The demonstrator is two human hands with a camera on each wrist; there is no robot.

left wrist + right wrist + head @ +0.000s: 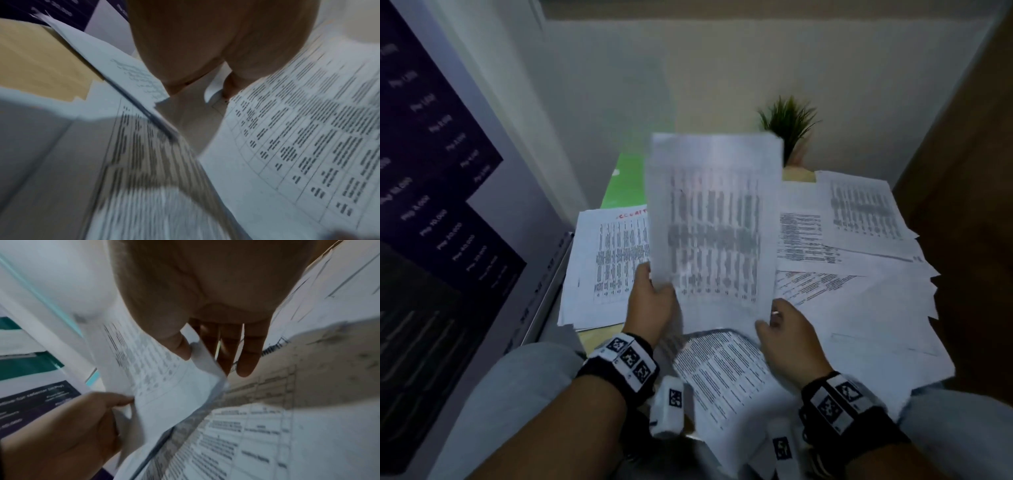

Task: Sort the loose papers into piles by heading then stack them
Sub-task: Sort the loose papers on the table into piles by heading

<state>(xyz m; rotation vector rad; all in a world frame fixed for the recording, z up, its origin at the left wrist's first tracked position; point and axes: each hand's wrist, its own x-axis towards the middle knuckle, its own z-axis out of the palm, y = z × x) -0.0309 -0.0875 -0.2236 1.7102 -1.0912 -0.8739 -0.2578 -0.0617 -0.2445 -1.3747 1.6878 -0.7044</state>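
Note:
I hold a printed sheet [714, 219] with a table of columns upright above the desk, and it is blurred. My left hand [654, 294] grips its lower left edge. My right hand [779, 325] pinches its lower right corner between thumb [180, 345] and fingers, with the sheet [156, 369] running down to my left hand [82, 426]. A pile with a red heading [606, 260] lies at the left. More table sheets [863, 212] lie at the back right, and loose papers [722, 370] spread in front of me. The left wrist view shows printed pages [298, 146] under my palm.
A green folder [625, 183] lies behind the left pile. A small potted plant [789, 126] stands at the back by the wall. A dark poster [431, 205] with white figures leans at the left. A wooden panel [969, 171] borders the right side. Bare tabletop [41, 61] shows beside the papers.

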